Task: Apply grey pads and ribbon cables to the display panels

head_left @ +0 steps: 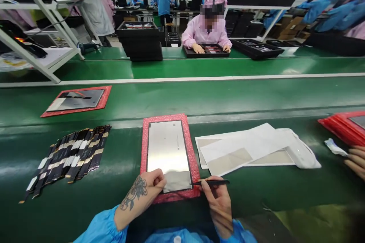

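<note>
The left hand [148, 188], with a tattoo on its back, is curled and presses its fingers on a grey sheet [176, 180] at the near end of a shiny panel [168, 148]. The right hand [215, 197] is closed around a thin black tool [212, 182], and the tip of the tool touches the near right corner of the panel. The panel lies in a red tray [194, 159] on the green counter [128, 152]. Just right of the tray there are white sheets [245, 148]. On the left, a fan of black strips [68, 157] lies well apart. Another person's fingers [356, 161] show at the right edge, near a stack of red trays [339, 127]. Farther away, a second red tray [76, 100] lies with a panel in it. Behind the belt, a person in pink [207, 30] has both hands on a black tray [207, 50].
</note>
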### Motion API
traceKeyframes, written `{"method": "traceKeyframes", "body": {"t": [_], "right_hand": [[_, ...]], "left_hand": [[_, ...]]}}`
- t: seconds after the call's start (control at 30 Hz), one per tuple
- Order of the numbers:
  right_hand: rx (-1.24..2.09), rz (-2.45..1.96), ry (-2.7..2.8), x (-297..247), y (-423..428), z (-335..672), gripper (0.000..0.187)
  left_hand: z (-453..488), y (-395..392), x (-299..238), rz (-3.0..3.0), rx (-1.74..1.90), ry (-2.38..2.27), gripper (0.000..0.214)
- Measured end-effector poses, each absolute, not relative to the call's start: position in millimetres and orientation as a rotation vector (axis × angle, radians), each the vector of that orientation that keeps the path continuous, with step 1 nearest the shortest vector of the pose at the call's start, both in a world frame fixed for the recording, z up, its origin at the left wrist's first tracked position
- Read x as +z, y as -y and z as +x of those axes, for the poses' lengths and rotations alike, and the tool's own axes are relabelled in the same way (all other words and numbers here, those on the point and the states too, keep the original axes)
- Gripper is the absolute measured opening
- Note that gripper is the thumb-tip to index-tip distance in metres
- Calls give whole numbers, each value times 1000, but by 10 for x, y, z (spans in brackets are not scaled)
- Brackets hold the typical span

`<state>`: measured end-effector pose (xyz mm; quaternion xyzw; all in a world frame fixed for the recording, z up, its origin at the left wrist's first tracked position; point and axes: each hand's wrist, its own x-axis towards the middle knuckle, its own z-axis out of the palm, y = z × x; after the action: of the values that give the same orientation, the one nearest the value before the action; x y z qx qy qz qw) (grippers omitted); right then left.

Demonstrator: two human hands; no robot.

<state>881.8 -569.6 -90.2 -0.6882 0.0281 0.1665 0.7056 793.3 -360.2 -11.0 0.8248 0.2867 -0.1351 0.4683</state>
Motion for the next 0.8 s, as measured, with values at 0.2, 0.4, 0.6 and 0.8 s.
{"method": "traceKeyframes", "body": {"t": [0.2, 0.4, 0.6, 0.8], "right_hand": [[387, -1518, -52, -841, 5650, 8800, 32], [398, -1526, -26, -792, 5654, 8796, 31], [370, -1548, -19, -794, 5650, 8804, 30], [377, -1557, -24, -845, 5675, 8797, 30]], "left_hand": [[7867, 3597, -230, 2117, -254, -687, 24], [7883, 3575, -202, 2074, -307, -685, 26], [7852, 3589, -249, 2118, -266, -690, 27], [7891, 3607, -115, 2139, -330, -691, 24]]}}
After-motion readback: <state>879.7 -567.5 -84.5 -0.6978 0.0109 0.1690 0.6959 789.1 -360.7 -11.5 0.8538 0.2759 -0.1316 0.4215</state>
